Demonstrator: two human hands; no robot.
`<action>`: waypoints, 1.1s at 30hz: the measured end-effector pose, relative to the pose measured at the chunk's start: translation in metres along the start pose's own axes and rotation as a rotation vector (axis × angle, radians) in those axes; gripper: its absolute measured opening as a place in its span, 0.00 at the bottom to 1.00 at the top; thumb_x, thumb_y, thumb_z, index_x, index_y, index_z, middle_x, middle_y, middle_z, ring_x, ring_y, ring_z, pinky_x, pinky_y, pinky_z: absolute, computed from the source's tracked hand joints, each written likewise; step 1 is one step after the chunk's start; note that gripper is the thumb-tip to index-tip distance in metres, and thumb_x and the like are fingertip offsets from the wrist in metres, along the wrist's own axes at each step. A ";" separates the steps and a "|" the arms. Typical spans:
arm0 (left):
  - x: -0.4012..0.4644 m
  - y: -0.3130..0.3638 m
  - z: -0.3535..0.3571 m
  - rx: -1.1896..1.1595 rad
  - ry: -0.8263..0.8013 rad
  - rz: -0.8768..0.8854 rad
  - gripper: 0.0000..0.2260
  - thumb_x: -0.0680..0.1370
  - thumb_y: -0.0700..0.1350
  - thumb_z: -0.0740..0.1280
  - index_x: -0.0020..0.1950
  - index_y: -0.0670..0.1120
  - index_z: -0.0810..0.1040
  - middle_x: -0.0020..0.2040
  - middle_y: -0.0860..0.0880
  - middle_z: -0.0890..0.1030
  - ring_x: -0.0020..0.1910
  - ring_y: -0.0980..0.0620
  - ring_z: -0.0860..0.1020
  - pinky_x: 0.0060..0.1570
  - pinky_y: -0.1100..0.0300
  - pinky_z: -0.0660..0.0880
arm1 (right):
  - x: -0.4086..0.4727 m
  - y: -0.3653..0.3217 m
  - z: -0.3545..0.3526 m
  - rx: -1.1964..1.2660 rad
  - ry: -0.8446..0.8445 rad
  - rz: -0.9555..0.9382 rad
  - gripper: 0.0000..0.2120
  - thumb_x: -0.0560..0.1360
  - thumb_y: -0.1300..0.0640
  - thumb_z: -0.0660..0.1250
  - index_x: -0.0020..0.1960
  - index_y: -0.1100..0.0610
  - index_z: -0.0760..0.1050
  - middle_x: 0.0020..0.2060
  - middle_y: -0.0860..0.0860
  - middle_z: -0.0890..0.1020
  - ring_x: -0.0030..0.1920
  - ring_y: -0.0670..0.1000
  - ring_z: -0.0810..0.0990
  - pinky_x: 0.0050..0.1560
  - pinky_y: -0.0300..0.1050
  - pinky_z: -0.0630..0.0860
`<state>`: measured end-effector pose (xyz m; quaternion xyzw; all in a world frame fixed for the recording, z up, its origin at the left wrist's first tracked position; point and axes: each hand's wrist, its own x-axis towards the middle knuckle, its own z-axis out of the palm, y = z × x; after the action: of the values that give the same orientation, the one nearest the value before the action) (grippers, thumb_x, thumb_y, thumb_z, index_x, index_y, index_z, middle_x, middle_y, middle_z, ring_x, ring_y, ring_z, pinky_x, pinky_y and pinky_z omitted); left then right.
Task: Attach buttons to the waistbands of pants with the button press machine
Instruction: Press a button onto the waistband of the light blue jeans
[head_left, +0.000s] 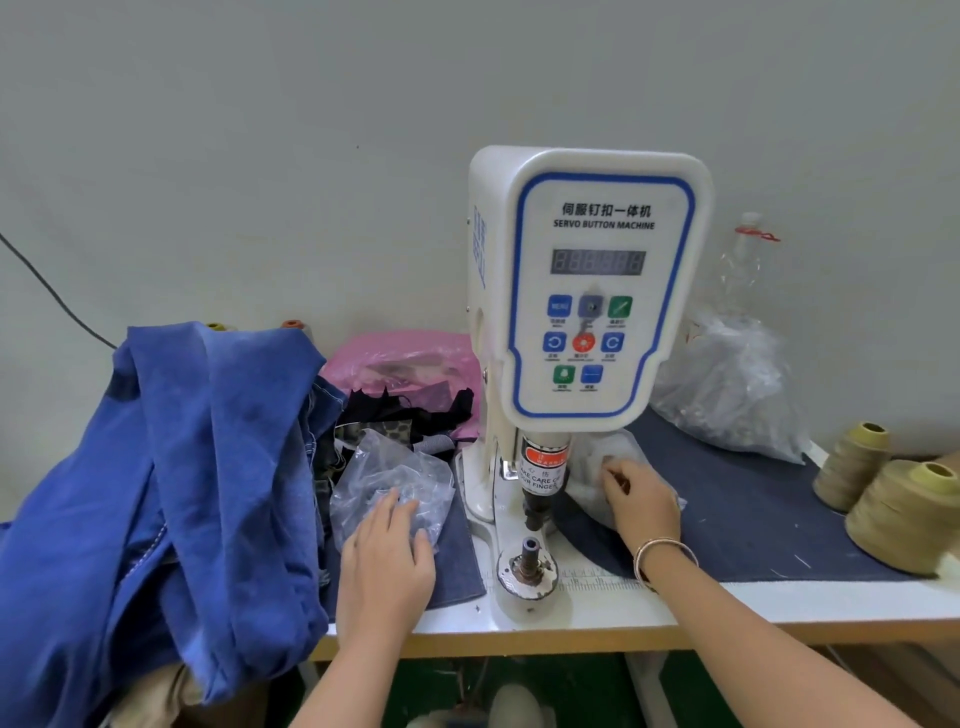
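Blue denim pants (171, 493) lie heaped at the white table's (597, 608) left edge, leaving bare room before the white servo button machine (587, 291). Left hand (384, 561) presses flat on a clear plastic bag (384, 478); right hand (641, 501) pinches a white plastic bag (602, 467).

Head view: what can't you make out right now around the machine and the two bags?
- Right hand fingertips: curled into white bag, contents hidden.
- Clear bag under left hand: contents blurred by plastic.
- Machine display: digits unreadable.
- Blue pants: waistband buried in folds.
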<state>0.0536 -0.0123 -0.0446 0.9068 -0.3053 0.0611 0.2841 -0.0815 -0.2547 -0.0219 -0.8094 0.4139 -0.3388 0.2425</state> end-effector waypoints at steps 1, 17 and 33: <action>0.000 0.000 0.000 -0.002 0.001 0.000 0.19 0.81 0.49 0.56 0.72 0.51 0.68 0.76 0.52 0.63 0.76 0.54 0.59 0.72 0.53 0.58 | -0.003 -0.005 -0.005 -0.018 0.045 -0.033 0.06 0.76 0.56 0.67 0.43 0.55 0.82 0.39 0.50 0.80 0.44 0.53 0.74 0.47 0.46 0.66; 0.001 0.000 0.000 -0.001 0.047 0.011 0.18 0.81 0.47 0.58 0.71 0.48 0.70 0.74 0.50 0.66 0.74 0.51 0.62 0.71 0.51 0.61 | -0.091 -0.080 -0.028 1.219 -0.586 0.825 0.06 0.75 0.61 0.67 0.41 0.61 0.73 0.26 0.51 0.71 0.19 0.45 0.65 0.15 0.35 0.60; -0.002 0.002 -0.001 -0.152 0.114 -0.007 0.19 0.81 0.46 0.57 0.72 0.45 0.68 0.74 0.49 0.66 0.73 0.51 0.63 0.70 0.49 0.62 | -0.097 -0.089 -0.038 1.692 -0.671 1.154 0.08 0.68 0.64 0.66 0.34 0.69 0.79 0.26 0.53 0.71 0.19 0.47 0.69 0.16 0.35 0.66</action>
<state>0.0508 -0.0119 -0.0440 0.8789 -0.2892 0.0881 0.3690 -0.1070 -0.1300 0.0290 -0.1133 0.2771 -0.1103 0.9478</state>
